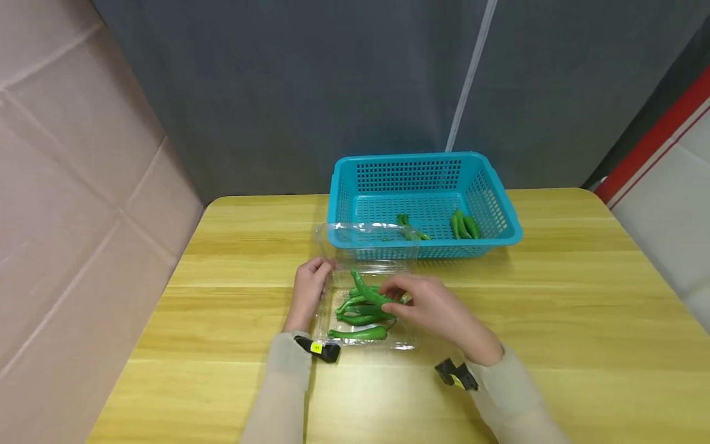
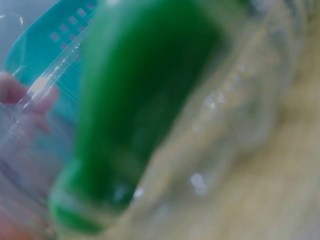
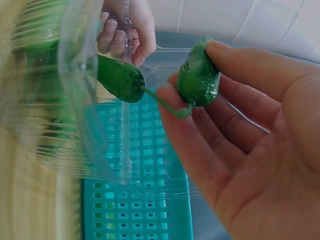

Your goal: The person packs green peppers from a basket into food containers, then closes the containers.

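A clear plastic clamshell box (image 1: 402,346) lies with its lid (image 1: 333,253) raised at the back, against the blue basket. My left hand (image 1: 309,290) grips the box at its left edge near the hinge. Several long green peppers (image 1: 357,334) lie inside the box, mostly side by side. Over them, my right hand (image 1: 432,308) pinches one green pepper (image 3: 199,75) between thumb and fingers. Its curved tip points toward the back left in the head view. The left wrist view is filled by a blurred pepper (image 2: 130,100) close behind the box wall.
Right behind the box stands a blue plastic basket (image 1: 410,158) with perforated walls. A few green peppers (image 1: 465,226) lie in its right side and others near its middle front. The wooden table (image 1: 554,296) ends at a dark grey wall (image 1: 288,92).
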A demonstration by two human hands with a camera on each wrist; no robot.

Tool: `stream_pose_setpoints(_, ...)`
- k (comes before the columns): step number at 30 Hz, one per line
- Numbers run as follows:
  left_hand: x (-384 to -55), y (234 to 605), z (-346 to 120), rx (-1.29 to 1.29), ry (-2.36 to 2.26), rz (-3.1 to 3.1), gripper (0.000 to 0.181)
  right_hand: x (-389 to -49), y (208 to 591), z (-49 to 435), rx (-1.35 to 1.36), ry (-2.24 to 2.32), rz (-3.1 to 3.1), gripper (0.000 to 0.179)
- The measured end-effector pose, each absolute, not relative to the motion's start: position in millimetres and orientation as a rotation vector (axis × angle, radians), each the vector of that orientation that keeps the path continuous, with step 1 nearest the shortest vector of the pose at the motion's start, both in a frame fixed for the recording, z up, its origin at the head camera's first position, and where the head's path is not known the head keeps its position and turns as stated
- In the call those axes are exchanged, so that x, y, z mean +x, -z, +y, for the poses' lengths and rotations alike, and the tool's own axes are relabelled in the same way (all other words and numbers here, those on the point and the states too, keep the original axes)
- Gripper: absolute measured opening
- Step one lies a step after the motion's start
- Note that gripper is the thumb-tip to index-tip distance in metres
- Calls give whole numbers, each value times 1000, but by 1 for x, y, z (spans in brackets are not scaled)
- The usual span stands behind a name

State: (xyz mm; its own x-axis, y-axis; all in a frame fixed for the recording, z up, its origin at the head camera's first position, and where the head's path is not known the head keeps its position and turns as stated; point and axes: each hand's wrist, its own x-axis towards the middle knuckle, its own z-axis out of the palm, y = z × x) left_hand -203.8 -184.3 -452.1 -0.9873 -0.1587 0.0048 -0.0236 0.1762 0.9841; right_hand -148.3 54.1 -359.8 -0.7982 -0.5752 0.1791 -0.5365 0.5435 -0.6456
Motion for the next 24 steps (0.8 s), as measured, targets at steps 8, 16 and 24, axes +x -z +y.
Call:
stream_pose_setpoints(8,-198,436,-182,173,1981,-2347,23,-150,364,53,-962,1099,2664,22)
stream_pose_setpoints(16,-191,424,-180,123,1985,-2366,25,-152,367,55,-940,1101,2635,22)
stream_pose_setpoints(24,-192,425,-180,134,1976,-2364,25,-153,368,55,-944,1089,2606,22)
